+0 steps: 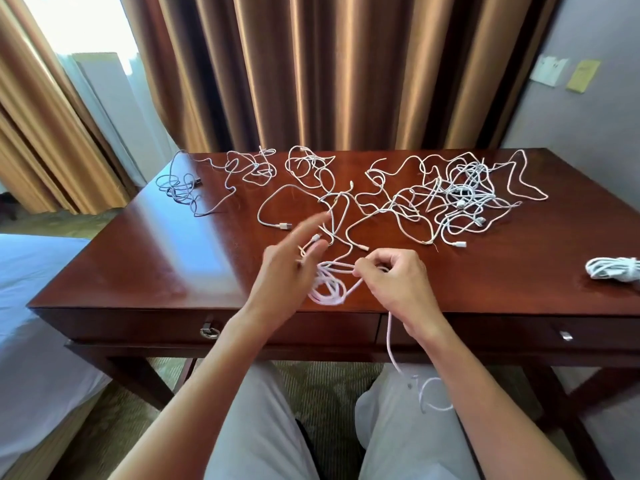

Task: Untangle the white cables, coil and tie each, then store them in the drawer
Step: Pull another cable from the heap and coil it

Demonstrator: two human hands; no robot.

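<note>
Several white cables [460,199] lie tangled across the back of the dark wooden desk [156,258]. My right hand [398,285] pinches a loose coil of white cable [329,285] near the desk's front edge. That cable's tail hangs down past the desk front onto my lap [408,379]. My left hand [291,271] is blurred, its fingers spread and straight beside the coil. A finished coiled white cable [613,268] lies at the right edge. Two shut drawers sit under the top, the left drawer [221,327] with a ring pull and the right drawer [568,336].
A grey cable [180,192] lies at the desk's back left corner. Brown curtains [311,71] hang behind the desk. A bed [31,306] stands at the left. My legs in light trousers [263,431] sit under the desk front.
</note>
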